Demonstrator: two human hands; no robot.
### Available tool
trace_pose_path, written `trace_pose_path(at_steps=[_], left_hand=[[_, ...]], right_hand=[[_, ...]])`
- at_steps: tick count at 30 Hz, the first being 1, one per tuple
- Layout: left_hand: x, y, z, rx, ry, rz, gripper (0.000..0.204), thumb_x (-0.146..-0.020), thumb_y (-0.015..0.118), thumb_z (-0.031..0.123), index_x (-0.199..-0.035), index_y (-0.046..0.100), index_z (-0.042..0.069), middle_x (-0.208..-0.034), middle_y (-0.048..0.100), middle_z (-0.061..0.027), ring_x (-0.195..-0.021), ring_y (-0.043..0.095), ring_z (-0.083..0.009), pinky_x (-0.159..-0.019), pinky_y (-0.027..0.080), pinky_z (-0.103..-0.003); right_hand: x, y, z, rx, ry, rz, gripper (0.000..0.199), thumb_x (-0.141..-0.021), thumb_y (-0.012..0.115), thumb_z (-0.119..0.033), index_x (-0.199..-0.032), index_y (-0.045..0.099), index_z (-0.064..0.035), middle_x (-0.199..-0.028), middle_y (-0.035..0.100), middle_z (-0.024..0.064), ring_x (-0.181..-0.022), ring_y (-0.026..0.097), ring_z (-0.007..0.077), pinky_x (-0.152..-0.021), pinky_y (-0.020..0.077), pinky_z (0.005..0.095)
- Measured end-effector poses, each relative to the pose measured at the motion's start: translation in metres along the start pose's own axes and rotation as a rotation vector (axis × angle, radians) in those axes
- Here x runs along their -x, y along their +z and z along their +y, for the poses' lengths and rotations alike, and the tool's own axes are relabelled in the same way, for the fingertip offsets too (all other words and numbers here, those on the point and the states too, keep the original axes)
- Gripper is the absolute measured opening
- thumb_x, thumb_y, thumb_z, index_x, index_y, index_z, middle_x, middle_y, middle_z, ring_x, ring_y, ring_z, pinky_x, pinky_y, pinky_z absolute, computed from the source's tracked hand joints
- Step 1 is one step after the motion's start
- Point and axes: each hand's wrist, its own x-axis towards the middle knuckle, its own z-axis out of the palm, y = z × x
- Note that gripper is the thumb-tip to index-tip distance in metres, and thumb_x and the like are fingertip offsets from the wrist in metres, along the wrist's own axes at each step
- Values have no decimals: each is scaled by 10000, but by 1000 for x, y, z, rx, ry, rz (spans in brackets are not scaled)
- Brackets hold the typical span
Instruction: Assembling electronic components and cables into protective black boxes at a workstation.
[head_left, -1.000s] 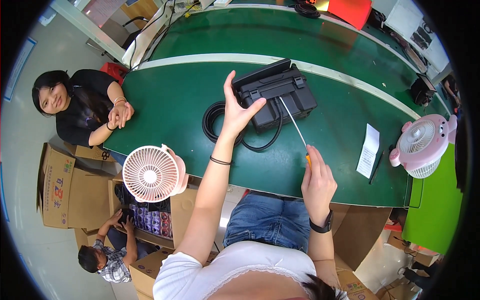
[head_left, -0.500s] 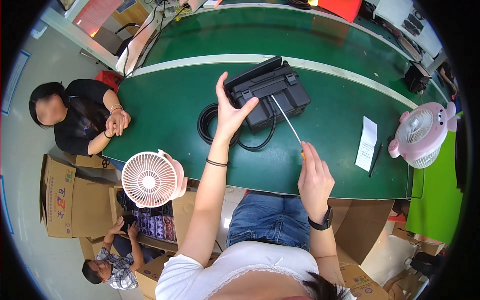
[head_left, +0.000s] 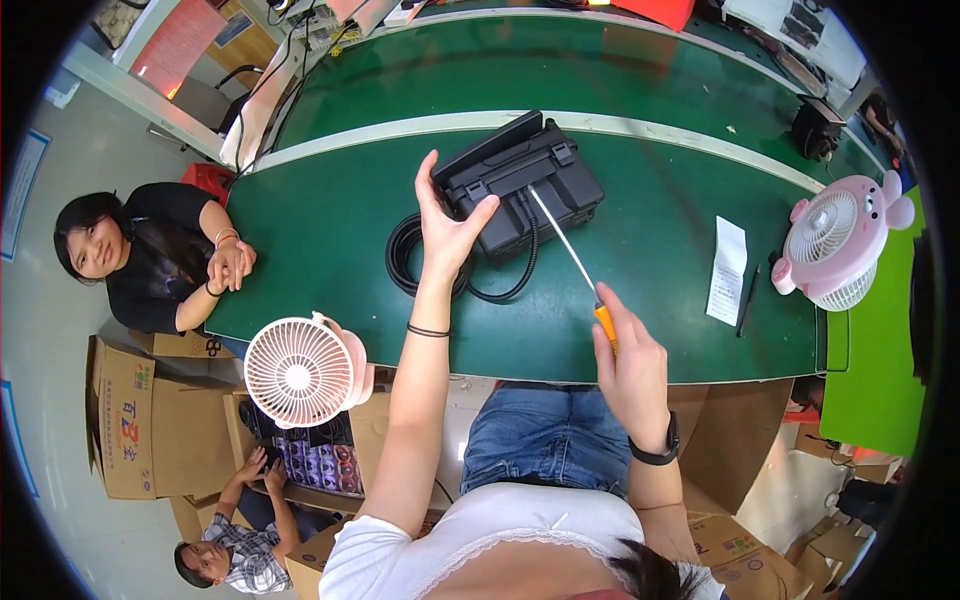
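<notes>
A black hard-plastic case point(head_left: 560, 185) with a raised flap sits on a green table point(head_left: 650, 280), just beyond and to the right of the left hand point(head_left: 447, 225). That hand's thumb and forefinger spread wide at the case's near left end; its other fingers are hidden, so whether it grips cannot be told. Well apart from it, the right hand point(head_left: 633, 360) is wrapped around the orange handle of a screwdriver point(head_left: 563, 240), whose shaft reaches up to the case front. A ribbed black hose point(head_left: 396, 258) coils beside the left hand. Right of the right hand lie a paper slip point(head_left: 727, 270) and a dark pen point(head_left: 748, 300).
</notes>
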Motion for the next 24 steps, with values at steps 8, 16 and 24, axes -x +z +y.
trace_pose_path(at_steps=[8,16,24], left_hand=[[2,2,-2,0,40,-4,948,-715,839,102,-1472,269,79,-1314,477,-162,-1200,505,-257,-1054,402,-378],[2,0,1,-24,51,-20,941,-713,832,85,-1470,273,76,-1312,475,-158,-1199,503,-254,-1058,394,-376],[2,0,9,-23,75,-61,963,-709,828,59,-1484,257,73,-1314,470,-149,-1198,505,-247,-1061,393,-366]], right_hand=[[4,17,-9,171,-45,-19,430,-903,603,-52,-1320,500,-28,-1042,655,168,-711,683,288,-601,566,363],[9,27,-14,149,1,-42,442,-913,588,-57,-1334,465,2,-1001,656,174,-685,676,292,-587,570,377],[8,31,6,-631,320,-290,422,-973,541,-103,-1375,438,-29,-853,661,150,-598,634,269,-561,508,337]])
